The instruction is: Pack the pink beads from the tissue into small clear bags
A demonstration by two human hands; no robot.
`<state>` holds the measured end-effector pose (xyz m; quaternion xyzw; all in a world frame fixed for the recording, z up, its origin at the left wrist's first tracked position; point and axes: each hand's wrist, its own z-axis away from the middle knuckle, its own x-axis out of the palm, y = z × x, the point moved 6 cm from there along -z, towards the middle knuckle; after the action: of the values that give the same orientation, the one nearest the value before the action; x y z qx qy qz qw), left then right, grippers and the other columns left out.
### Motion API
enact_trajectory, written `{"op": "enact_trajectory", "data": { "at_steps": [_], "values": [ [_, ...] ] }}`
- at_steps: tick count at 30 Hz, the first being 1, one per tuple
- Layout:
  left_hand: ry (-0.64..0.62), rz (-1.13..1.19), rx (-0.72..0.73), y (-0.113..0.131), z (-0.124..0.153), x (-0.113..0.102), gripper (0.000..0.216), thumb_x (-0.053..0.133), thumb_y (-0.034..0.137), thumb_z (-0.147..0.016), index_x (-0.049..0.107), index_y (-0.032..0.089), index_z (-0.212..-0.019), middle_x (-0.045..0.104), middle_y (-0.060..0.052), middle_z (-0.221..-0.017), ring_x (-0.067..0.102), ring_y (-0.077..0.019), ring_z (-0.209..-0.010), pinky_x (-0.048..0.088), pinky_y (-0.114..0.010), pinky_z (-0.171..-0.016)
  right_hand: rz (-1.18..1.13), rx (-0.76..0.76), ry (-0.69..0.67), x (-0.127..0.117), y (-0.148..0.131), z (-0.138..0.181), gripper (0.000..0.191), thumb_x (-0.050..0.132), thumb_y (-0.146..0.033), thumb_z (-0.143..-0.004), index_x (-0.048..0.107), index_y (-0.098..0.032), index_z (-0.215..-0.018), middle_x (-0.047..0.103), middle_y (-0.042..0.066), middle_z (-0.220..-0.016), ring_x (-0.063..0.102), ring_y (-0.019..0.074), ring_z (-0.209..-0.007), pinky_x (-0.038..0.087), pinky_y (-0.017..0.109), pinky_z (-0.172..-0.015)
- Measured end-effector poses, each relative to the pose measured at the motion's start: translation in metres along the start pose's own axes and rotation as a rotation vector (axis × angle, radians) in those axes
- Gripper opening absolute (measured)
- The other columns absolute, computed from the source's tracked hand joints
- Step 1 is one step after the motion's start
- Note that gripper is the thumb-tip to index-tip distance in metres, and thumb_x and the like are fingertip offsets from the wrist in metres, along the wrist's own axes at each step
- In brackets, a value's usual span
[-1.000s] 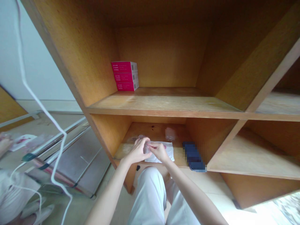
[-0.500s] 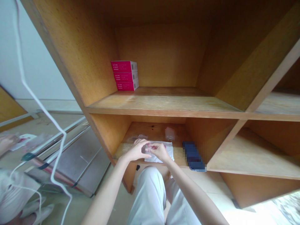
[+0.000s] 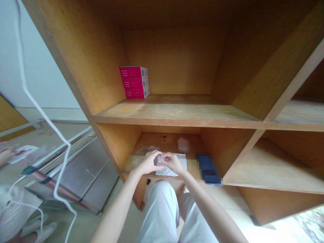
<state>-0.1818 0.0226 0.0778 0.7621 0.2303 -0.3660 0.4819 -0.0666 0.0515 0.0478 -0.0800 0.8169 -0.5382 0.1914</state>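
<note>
Over the lower shelf, my left hand (image 3: 149, 163) curves its thumb and fingers around a small clear plastic bag (image 3: 159, 160). My right hand (image 3: 174, 163) meets it from the right, its fingertips pinched together at the bag's opening side; what they hold is too small to make out. Beneath both hands lies a white sheet (image 3: 181, 165), with small dark red bits showing near the right fingers. Further back on the shelf are a clear plastic packet (image 3: 183, 144) and more clear plastic (image 3: 153, 148) behind my left hand.
A dark blue flat object (image 3: 209, 168), partly pixelated, lies at the shelf's right front edge. Pink boxes (image 3: 134, 82) are stacked on the upper shelf. A white cable (image 3: 43, 116) hangs at left, before a metal-framed table (image 3: 83, 168) and another person's hand (image 3: 6, 155).
My hands stay in nearly the same place, with a slight shift of the fingers at the bag. The other person's hand at the far left has moved a little leftward.
</note>
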Motion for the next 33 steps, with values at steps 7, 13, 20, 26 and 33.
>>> {"op": "enact_trajectory", "data": {
  "at_steps": [7, 13, 20, 26, 33],
  "values": [
    [0.126, 0.112, 0.014, -0.003, -0.002, 0.001, 0.038, 0.062, 0.032, -0.066, 0.051, 0.020, -0.100, 0.056, -0.005, -0.101, 0.052, -0.0190, -0.092, 0.041, -0.033, -0.082, -0.133, 0.030, -0.002, -0.008, -0.006, -0.003, 0.025, 0.056, -0.038, -0.072, 0.066, -0.015, -0.075, 0.064, 0.006, -0.076, 0.056, 0.0122, -0.060, 0.044, 0.023, -0.053],
    [0.260, 0.258, -0.023, -0.013, 0.001, 0.003, 0.034, 0.055, 0.032, -0.073, 0.049, 0.019, -0.104, 0.057, -0.006, -0.102, 0.054, -0.0174, -0.093, 0.042, -0.033, -0.083, -0.162, 0.114, 0.101, -0.030, -0.006, -0.004, 0.026, 0.053, -0.035, -0.073, 0.065, -0.014, -0.083, 0.065, 0.006, -0.079, 0.058, 0.0134, -0.064, 0.045, 0.024, -0.057],
    [0.494, 0.278, -0.072, -0.031, 0.002, 0.012, 0.032, 0.052, 0.031, -0.076, 0.046, 0.019, -0.105, 0.058, -0.006, -0.095, 0.055, -0.0170, -0.090, 0.043, -0.032, -0.082, -0.001, 0.179, 0.259, -0.064, 0.034, -0.004, 0.025, 0.049, -0.028, -0.070, 0.064, -0.012, -0.081, 0.066, 0.011, -0.085, 0.061, 0.0177, -0.069, 0.046, 0.026, -0.058],
    [0.574, 0.204, -0.071, -0.039, 0.000, 0.024, 0.032, 0.051, 0.031, -0.077, 0.045, 0.019, -0.106, 0.057, -0.008, -0.099, 0.054, -0.0186, -0.093, 0.041, -0.035, -0.084, 0.353, 0.197, 0.263, -0.086, 0.067, 0.002, 0.022, 0.045, -0.017, -0.068, 0.065, -0.013, -0.076, 0.067, 0.009, -0.082, 0.061, 0.0178, -0.077, 0.043, 0.025, -0.068],
    [0.607, 0.103, -0.028, -0.046, -0.004, 0.032, 0.033, 0.050, 0.032, -0.077, 0.044, 0.018, -0.106, 0.055, -0.009, -0.100, 0.052, -0.0206, -0.095, 0.039, -0.038, -0.085, 0.655, 0.266, 0.076, -0.080, 0.072, 0.011, 0.021, 0.043, -0.010, -0.068, 0.064, -0.013, -0.067, 0.066, 0.008, -0.069, 0.058, 0.0151, -0.065, 0.035, 0.020, -0.056]
  ]
}}
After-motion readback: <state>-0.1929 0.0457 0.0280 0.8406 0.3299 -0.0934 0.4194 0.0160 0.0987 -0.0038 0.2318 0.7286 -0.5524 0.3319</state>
